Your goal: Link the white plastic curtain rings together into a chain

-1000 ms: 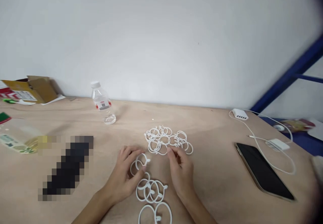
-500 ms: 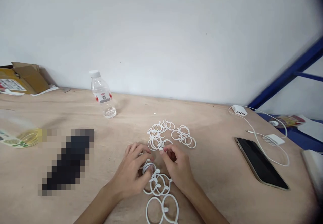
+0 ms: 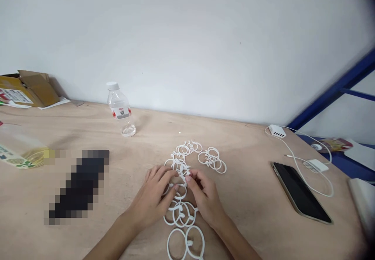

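Between my hands is a white plastic curtain ring (image 3: 182, 196) with a small clip-like end. My left hand (image 3: 156, 191) curls around its left side, thumb and fingers against it. The thumb and forefinger of my right hand (image 3: 205, 193) are pinched on the small white end piece (image 3: 186, 171). Fingers partly hide the contact. Below lies a cluster of overlapping rings (image 3: 173, 223), with a linked-looking pair (image 3: 168, 244) nearest me. More rings (image 3: 183, 149) lie beyond my hands, and another bunch (image 3: 217, 153) sits to their right.
A clear bottle (image 3: 120, 113) with a white cap stands at the back left, near an open cardboard box (image 3: 43, 90). At left are a plastic bag (image 3: 20, 150) and a blurred dark object (image 3: 79, 187). A phone (image 3: 300, 191), charger (image 3: 277, 130) and white cable lie right.
My left fingers have opened a little, and the ring between my hands shows more fully. The small end piece has come up between my fingertips. The view has shifted slightly.
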Demonstrator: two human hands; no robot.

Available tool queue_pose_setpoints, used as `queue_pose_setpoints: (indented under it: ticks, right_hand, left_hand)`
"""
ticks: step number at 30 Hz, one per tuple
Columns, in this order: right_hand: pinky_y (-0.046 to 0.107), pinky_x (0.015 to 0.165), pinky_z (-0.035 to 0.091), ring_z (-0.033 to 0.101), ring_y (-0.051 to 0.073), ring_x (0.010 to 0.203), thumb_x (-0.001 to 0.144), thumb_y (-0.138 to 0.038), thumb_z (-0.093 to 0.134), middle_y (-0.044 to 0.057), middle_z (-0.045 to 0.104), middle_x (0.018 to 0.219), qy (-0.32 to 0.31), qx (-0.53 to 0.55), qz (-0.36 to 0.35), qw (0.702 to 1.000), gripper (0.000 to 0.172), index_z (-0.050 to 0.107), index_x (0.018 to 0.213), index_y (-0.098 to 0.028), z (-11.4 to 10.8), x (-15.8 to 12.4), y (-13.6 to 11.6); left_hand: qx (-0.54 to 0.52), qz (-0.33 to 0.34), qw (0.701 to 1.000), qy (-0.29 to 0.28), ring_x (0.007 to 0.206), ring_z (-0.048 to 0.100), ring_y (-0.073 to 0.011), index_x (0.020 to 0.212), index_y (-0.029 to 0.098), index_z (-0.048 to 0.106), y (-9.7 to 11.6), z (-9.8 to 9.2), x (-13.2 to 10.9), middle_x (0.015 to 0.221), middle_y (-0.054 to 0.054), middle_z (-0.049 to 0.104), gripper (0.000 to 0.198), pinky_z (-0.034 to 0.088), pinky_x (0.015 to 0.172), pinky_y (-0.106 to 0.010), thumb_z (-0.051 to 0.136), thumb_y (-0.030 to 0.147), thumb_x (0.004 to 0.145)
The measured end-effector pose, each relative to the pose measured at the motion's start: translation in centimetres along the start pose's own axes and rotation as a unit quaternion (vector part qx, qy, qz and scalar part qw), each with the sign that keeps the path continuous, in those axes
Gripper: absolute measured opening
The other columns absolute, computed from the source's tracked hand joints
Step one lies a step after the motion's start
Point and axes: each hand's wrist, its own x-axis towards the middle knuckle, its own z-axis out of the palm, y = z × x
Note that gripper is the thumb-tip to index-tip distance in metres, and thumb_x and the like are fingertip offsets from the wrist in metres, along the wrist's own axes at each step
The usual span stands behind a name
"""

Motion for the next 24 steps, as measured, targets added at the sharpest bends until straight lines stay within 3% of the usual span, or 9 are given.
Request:
queue_pose_setpoints:
  ticks: [3, 8, 15, 24]
  right_hand:
    - [0.023, 0.058, 0.040, 0.048, 0.013, 0.063, 0.090, -0.038, 0.052, -0.002, 0.054, 0.068, -0.020, 0.002, 0.003, 1.000, 0.025, 0.059, 0.079, -0.017, -0.1, 0.0, 0.0]
    - [0.022, 0.059, 0.039, 0.049, 0.012, 0.065, 0.092, -0.034, 0.051, -0.002, 0.056, 0.071, -0.055, 0.007, -0.002, 0.998, 0.022, 0.060, 0.080, -0.018, -0.2, -0.1, -0.2]
    - [0.023, 0.063, 0.040, 0.053, 0.014, 0.071, 0.092, -0.031, 0.049, 0.000, 0.061, 0.077, -0.077, -0.041, -0.012, 0.996, 0.021, 0.062, 0.084, -0.018, -0.2, 0.0, -0.5]
    - [0.025, 0.066, 0.041, 0.056, 0.015, 0.072, 0.094, -0.025, 0.047, 0.001, 0.063, 0.076, -0.079, -0.093, -0.044, 0.992, 0.020, 0.063, 0.083, -0.018, 0.0, 0.1, -0.5]
  left_hand:
    - [0.005, -0.017, 1.000, 0.019, 0.099, 0.051, -0.0247, 0.105, 0.022, 0.056, -0.2, 0.2, 0.0, 0.109, -0.007, 0.060, 0.016, 0.045, 0.085, -0.041, 0.048, 0.023, 0.091]
    - [0.017, -0.014, 0.999, 0.027, 0.095, 0.051, -0.0238, 0.112, 0.025, 0.057, -0.7, 0.7, 0.0, 0.103, -0.006, 0.059, 0.022, 0.045, 0.084, -0.041, 0.048, 0.021, 0.092]
    - [0.014, -0.038, 0.998, 0.055, 0.086, 0.053, -0.0237, 0.094, 0.023, 0.065, -1.4, 0.6, 0.1, 0.092, -0.005, 0.064, 0.014, 0.044, 0.079, -0.040, 0.051, 0.022, 0.090]
    - [-0.029, -0.027, 0.994, 0.105, 0.087, 0.053, -0.0223, 0.100, 0.023, 0.067, -1.7, 0.4, 0.0, 0.093, -0.004, 0.065, 0.018, 0.045, 0.077, -0.037, 0.052, 0.021, 0.090]
